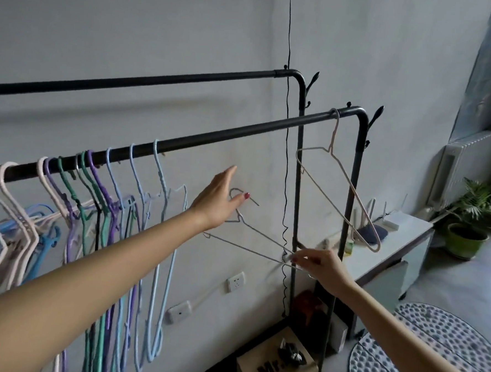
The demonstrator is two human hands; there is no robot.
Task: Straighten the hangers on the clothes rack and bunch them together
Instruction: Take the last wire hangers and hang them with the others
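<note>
A black clothes rack has a near rail (212,138) and a far rail (159,78). Several coloured hangers (100,194) hang bunched on the near rail's left part, with light blue ones (159,209) at the bunch's right edge. One pale hanger (339,180) hangs alone near the rail's right end. My right hand (317,263) pinches the lower corner of a thin grey wire hanger (252,238) that is off the rail and below it. My left hand (217,200) is open, fingers straight, at that hanger's hook.
A black cord (285,130) hangs down between the rails. A low white cabinet (402,241) stands right of the rack, a potted plant (469,225) beyond it. A cardboard box (276,363) and patterned mats (429,355) lie on the floor. Wall sockets (235,281) sit low.
</note>
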